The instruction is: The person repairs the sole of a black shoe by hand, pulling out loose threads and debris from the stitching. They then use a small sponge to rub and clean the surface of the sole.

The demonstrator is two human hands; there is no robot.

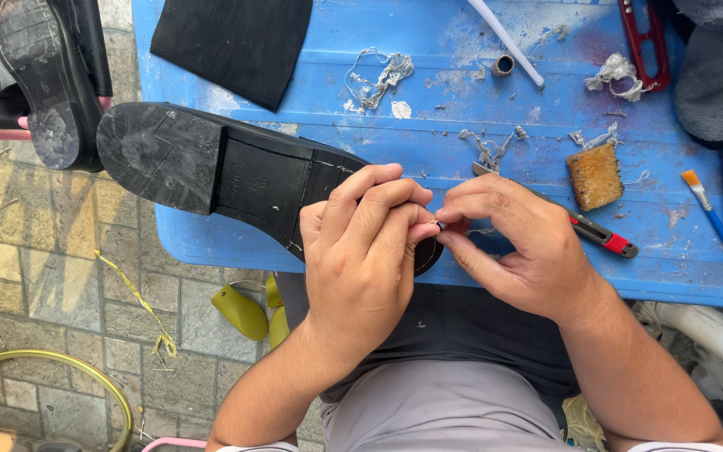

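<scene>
The black shoe lies sole-up across the near edge of the blue desk, heel to the far left of both hands, toe end tucked under the left hand. That hand is curled over the toe, fingers together, thumb and forefinger pinched on something small and pale at the sole's edge; it looks like a thread end, but it is too small to tell for sure. The right hand meets it from the other side, fingertips closed on the same spot, so the two hands touch just at the rim of the sole.

Risks, as a judgement: the pinched piece is tiny, so the grip could slip off or the piece could snap short if pulled at an angle. Much of the shoe hangs off the desk edge on the near side, held mainly by the left hand; easing that hold could let it tip toward the lap. A red-and-black utility knife lies just beyond the right hand, partly hidden by it, close enough to nick a wrist on a careless sweep.

Further beyond the right hand sit a brown sponge block, a small brush and red-handled scissors; thread scraps lie beyond the left hand.
</scene>
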